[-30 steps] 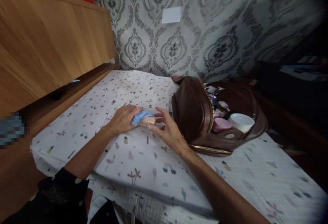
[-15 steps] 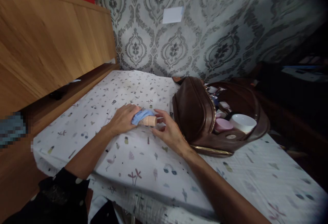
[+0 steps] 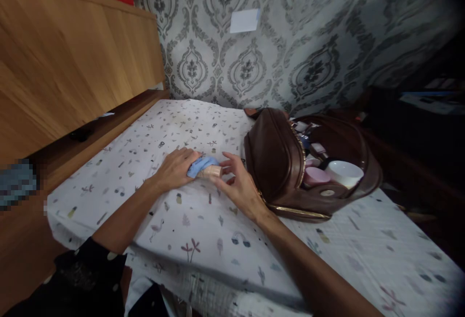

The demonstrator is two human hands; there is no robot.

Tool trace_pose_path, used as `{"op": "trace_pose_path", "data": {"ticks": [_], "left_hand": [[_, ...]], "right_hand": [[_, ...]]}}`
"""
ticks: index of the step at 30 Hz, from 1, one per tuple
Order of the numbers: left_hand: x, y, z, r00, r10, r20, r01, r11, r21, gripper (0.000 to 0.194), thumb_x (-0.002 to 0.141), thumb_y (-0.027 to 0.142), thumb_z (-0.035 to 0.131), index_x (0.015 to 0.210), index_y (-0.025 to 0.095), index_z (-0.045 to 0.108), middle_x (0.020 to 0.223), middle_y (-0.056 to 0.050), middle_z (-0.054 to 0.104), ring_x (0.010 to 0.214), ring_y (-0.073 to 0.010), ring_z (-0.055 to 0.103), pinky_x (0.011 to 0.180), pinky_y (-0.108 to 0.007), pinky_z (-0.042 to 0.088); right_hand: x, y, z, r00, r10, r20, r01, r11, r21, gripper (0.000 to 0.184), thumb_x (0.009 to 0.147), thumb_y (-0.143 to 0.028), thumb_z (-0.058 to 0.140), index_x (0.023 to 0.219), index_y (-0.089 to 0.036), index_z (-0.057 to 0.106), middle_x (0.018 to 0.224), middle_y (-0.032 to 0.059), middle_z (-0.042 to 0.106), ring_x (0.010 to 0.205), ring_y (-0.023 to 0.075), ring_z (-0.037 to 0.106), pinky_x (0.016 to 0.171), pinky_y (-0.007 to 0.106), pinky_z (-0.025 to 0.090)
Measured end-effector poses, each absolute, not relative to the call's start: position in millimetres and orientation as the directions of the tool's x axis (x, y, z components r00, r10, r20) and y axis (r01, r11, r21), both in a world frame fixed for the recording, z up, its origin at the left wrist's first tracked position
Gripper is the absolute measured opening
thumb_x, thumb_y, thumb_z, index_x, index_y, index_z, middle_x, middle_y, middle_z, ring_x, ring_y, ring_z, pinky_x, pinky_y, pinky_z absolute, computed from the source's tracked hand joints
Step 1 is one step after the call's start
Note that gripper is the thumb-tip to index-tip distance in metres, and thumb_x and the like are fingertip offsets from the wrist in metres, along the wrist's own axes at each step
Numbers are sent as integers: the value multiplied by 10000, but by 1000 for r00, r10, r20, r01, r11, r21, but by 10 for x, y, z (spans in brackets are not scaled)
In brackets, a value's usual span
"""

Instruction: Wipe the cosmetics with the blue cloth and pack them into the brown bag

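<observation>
My left hand (image 3: 175,167) rests on the patterned bed sheet (image 3: 189,220) with its fingers closed round a light blue cloth (image 3: 201,165). The cloth is wrapped over one end of a small beige bottle (image 3: 212,172). My right hand (image 3: 240,185) pinches the bottle's other end between thumb and fingertips. Both hands meet just left of an open brown leather bag (image 3: 276,159).
The bag holds a white jar (image 3: 343,172), a pink jar (image 3: 317,175) and several small items. A wooden headboard (image 3: 72,60) with a ledge runs along the left. Patterned grey wallpaper (image 3: 290,41) stands behind. Dark furniture sits at the right.
My right hand's fingers have closed in slightly on the bottle's end; the bottle has shifted a little within both hands. The bag has not moved.
</observation>
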State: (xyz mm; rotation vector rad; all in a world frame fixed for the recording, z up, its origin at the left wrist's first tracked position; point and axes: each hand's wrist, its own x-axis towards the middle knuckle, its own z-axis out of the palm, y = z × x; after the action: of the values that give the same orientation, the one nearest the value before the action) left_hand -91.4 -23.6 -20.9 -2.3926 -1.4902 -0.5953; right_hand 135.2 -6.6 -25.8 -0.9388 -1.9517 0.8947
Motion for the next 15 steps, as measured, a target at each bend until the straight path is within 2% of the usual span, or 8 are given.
{"op": "trace_pose_path", "data": {"ticks": [1, 3, 5, 7, 9, 10, 12, 15], "left_hand": [[-913, -236, -210, 389, 790, 473, 898, -439, -5, 236, 888, 352, 579, 1073, 208, 551, 981, -60, 701, 864, -235, 631, 724, -350, 461], [-911, -237, -212, 390, 791, 471, 898, -440, -5, 251, 879, 356, 590, 1076, 205, 551, 989, -65, 699, 871, -241, 630, 724, -353, 461], [-907, -240, -213, 396, 793, 462, 896, -444, -5, 238, 880, 338, 578, 1075, 206, 553, 978, -64, 694, 871, -245, 626, 730, -361, 461], [-903, -243, -212, 411, 792, 452, 890, -455, -13, 213, 883, 304, 560, 1071, 204, 555, 962, -59, 687, 871, -244, 622, 738, -366, 461], [-901, -246, -212, 422, 790, 444, 887, -461, -23, 200, 887, 288, 551, 1070, 206, 557, 955, -54, 684, 871, -239, 620, 739, -361, 459], [-901, -247, -213, 420, 791, 445, 889, -458, -25, 200, 891, 292, 548, 1072, 209, 558, 960, -54, 684, 872, -237, 619, 738, -359, 458], [-904, -248, -217, 409, 794, 450, 893, -449, -20, 208, 898, 313, 543, 1081, 215, 559, 977, -57, 686, 882, -238, 618, 742, -358, 461], [-910, -249, -222, 402, 796, 452, 895, -445, -13, 230, 890, 330, 554, 1088, 213, 563, 984, -65, 685, 891, -247, 618, 747, -367, 468]], "right_hand": [[1347, -62, -266, -429, 827, 363, 271, 502, -821, 682, 797, -462, 659, 1376, -187, 426, 1141, 113, 631, 875, 212, 633, 653, 312, 519], [1345, -66, -267, -436, 813, 385, 264, 525, -809, 639, 806, -395, 647, 1374, -196, 432, 1100, 92, 642, 840, 194, 624, 655, 301, 514], [1351, -82, -254, -442, 825, 352, 291, 503, -814, 568, 873, -417, 576, 1371, -180, 436, 895, 38, 656, 717, 174, 606, 627, 292, 490], [1358, -99, -239, -454, 852, 260, 310, 425, -850, 550, 943, -499, 459, 1367, -149, 427, 705, -14, 614, 571, 161, 562, 577, 293, 463], [1358, -106, -239, -460, 868, 189, 330, 364, -871, 578, 976, -553, 351, 1358, -125, 425, 621, -35, 579, 513, 164, 545, 568, 305, 457], [1355, -104, -245, -458, 869, 188, 335, 364, -869, 587, 973, -563, 351, 1355, -123, 427, 643, -23, 593, 543, 172, 570, 582, 310, 462], [1342, -93, -266, -442, 863, 247, 331, 412, -849, 619, 912, -565, 489, 1363, -146, 426, 807, 29, 650, 680, 189, 622, 617, 311, 480], [1328, -80, -283, -431, 839, 332, 277, 474, -836, 678, 805, -472, 654, 1379, -198, 419, 1050, 70, 640, 770, 180, 616, 626, 296, 503]]}}
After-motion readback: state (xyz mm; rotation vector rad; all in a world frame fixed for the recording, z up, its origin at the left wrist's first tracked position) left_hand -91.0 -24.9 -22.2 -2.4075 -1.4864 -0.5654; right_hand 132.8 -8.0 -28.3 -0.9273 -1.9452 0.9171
